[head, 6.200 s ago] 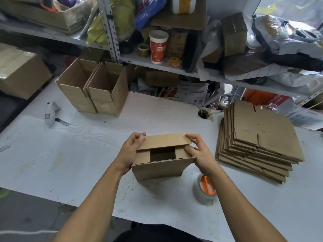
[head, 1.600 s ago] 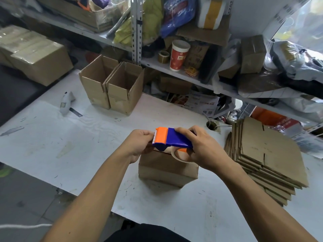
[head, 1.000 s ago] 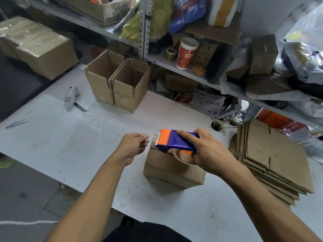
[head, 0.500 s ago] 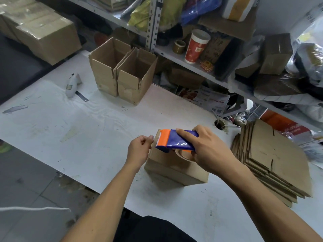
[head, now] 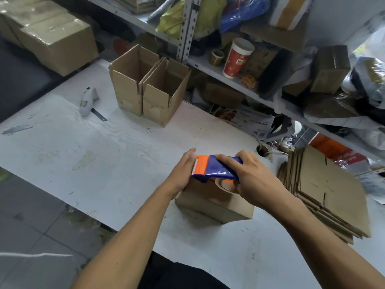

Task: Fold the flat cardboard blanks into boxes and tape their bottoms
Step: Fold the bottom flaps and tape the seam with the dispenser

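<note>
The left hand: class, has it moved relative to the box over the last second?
Yes. The left hand was off the left edge of the box, pinching at the tape dispenser tip; it now lies against the box's left end, under the orange blade.

No text on the red paper cup (head: pixel 238 58) or elsewhere is legible.

Glossy plastic tape dispenser (head: pixel 216 170), matt cardboard box (head: pixel 214 203)
</note>
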